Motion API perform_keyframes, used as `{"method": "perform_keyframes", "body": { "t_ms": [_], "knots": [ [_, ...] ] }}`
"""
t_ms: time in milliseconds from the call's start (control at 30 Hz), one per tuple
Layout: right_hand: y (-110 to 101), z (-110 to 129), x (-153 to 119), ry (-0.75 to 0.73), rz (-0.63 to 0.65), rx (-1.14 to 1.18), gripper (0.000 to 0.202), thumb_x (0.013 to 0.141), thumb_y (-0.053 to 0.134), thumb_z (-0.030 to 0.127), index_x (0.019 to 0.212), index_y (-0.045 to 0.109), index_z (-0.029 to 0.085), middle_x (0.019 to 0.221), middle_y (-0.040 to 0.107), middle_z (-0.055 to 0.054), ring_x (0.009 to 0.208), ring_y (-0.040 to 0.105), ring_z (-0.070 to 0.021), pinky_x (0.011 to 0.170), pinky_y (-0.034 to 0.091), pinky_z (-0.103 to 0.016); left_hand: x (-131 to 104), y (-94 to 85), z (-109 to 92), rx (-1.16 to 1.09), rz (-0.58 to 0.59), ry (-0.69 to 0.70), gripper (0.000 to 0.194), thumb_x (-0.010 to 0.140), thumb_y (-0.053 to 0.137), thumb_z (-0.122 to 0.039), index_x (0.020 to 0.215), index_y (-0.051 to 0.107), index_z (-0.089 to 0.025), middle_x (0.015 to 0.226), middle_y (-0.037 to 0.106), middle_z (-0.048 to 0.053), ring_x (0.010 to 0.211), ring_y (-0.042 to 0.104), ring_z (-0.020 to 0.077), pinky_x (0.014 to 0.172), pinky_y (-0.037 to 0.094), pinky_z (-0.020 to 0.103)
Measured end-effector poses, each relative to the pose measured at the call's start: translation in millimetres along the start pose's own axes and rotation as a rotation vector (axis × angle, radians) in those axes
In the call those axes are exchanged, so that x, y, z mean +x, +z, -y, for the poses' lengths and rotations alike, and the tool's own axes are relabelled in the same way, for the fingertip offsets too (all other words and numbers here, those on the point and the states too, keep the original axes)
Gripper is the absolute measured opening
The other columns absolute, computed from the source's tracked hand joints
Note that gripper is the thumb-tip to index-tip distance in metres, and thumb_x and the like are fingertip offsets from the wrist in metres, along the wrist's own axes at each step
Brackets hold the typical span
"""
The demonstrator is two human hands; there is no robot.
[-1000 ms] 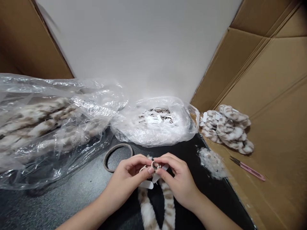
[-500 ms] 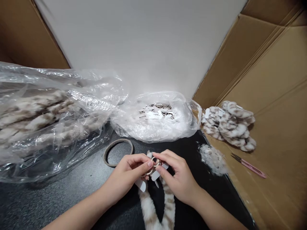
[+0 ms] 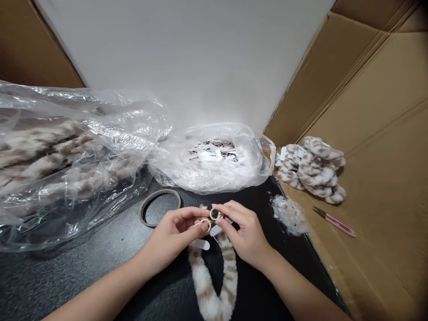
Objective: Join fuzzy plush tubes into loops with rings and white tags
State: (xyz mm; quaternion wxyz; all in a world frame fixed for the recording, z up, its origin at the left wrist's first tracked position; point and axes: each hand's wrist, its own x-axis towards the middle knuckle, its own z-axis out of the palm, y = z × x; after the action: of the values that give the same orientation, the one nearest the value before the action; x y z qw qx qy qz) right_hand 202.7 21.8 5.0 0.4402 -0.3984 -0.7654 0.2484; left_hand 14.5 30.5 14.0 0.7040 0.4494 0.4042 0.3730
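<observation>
A white-and-brown furry strip (image 3: 214, 285) lies bent in a U on the dark tabletop (image 3: 100, 272), both ends up at my hands. My left hand (image 3: 174, 236) pinches a small pale ring with a white tag hanging from it (image 3: 200, 244). My right hand (image 3: 242, 232) pinches a second small ring (image 3: 214, 213) at the strip's other end, with a white tag under the fingers. The two hands sit close together, fingertips nearly touching.
A clear bag (image 3: 214, 160) of rings and white tags lies just behind my hands. A large clear bag of furry strips (image 3: 56, 156) fills the left. A tape ring (image 3: 159, 213), a fluff clump (image 3: 289, 214), a pile of coiled furry strips (image 3: 312, 167) and pink snips (image 3: 334, 221) lie around; cardboard walls stand either side.
The two rings, held together before, are now slightly apart, one in each hand. The view has shifted a little, and more of the furry strip's bend shows.
</observation>
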Motion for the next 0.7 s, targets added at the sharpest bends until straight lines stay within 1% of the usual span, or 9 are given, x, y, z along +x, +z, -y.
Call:
{"method": "perform_keyframes", "body": {
  "t_ms": [67,167,300,400,500,633,700],
  "knots": [
    [-0.6,-0.6,0.0,-0.022,-0.016,-0.020,0.027,0.092,0.054,0.018,0.116,0.067,0.020,0.091,0.067,-0.007,0.083,0.064,-0.0172,0.074,0.054,-0.029,-0.1,-0.7,1.9,-0.035,-0.026,-0.023,0.026,0.068,0.082,-0.029,0.090,0.075,-0.016,0.077,0.073,0.004,0.070,0.067,0.0164,0.069,0.058,0.028],
    [-1.4,0.0,0.1,-0.066,-0.040,-0.058,0.028,0.092,0.053,0.016,0.116,0.066,0.019,0.091,0.067,-0.008,0.085,0.064,-0.0177,0.075,0.054,-0.030,-0.7,-2.7,4.3,-0.069,-0.036,-0.044,0.027,0.065,0.084,-0.028,0.087,0.074,-0.015,0.076,0.074,0.004,0.070,0.068,0.0156,0.070,0.058,0.027],
    [-3.3,3.6,0.3,-0.124,-0.041,-0.113,0.030,0.094,0.049,0.014,0.119,0.065,0.020,0.092,0.067,-0.008,0.084,0.064,-0.0181,0.074,0.054,-0.031,-2.1,-4.1,4.1,-0.073,-0.041,-0.067,0.031,0.065,0.085,-0.027,0.089,0.071,-0.015,0.068,0.073,0.003,0.063,0.068,0.0141,0.064,0.055,0.023],
    [-4.8,6.5,-0.1,-0.177,-0.039,-0.154,0.033,0.095,0.047,0.013,0.123,0.062,0.021,0.093,0.067,-0.008,0.084,0.063,-0.0183,0.075,0.055,-0.032,-2.8,-2.8,2.5,-0.099,-0.015,-0.058,0.027,0.067,0.084,-0.025,0.086,0.068,-0.015,0.066,0.072,0.001,0.060,0.066,0.0119,0.058,0.051,0.019],
    [-5.9,8.4,-1.1,-0.248,-0.019,-0.203,0.036,0.095,0.046,0.011,0.127,0.059,0.020,0.095,0.067,-0.009,0.085,0.061,-0.0192,0.075,0.055,-0.034,-2.5,-0.9,2.2,-0.167,0.019,-0.048,0.026,0.067,0.083,-0.021,0.084,0.065,-0.015,0.068,0.070,-0.001,0.058,0.065,0.0099,0.055,0.049,0.017],
    [-6.6,9.3,-1.7,-0.328,-0.004,-0.242,0.041,0.095,0.044,0.010,0.133,0.056,0.018,0.095,0.067,-0.010,0.084,0.060,-0.0200,0.074,0.054,-0.035,-1.8,-0.6,4.6,-0.247,0.070,-0.048,0.027,0.067,0.084,-0.018,0.082,0.063,-0.014,0.065,0.069,-0.002,0.058,0.066,0.0096,0.055,0.051,0.017],
    [-6.6,8.8,-1.8,-0.352,-0.001,-0.252,0.041,0.095,0.045,0.009,0.134,0.055,0.017,0.095,0.067,-0.010,0.084,0.060,-0.0200,0.073,0.054,-0.036,-1.9,-0.9,6.1,-0.273,0.077,-0.058,0.029,0.066,0.085,-0.018,0.082,0.062,-0.014,0.064,0.070,-0.001,0.059,0.068,0.0104,0.057,0.052,0.017]
  ]
}}
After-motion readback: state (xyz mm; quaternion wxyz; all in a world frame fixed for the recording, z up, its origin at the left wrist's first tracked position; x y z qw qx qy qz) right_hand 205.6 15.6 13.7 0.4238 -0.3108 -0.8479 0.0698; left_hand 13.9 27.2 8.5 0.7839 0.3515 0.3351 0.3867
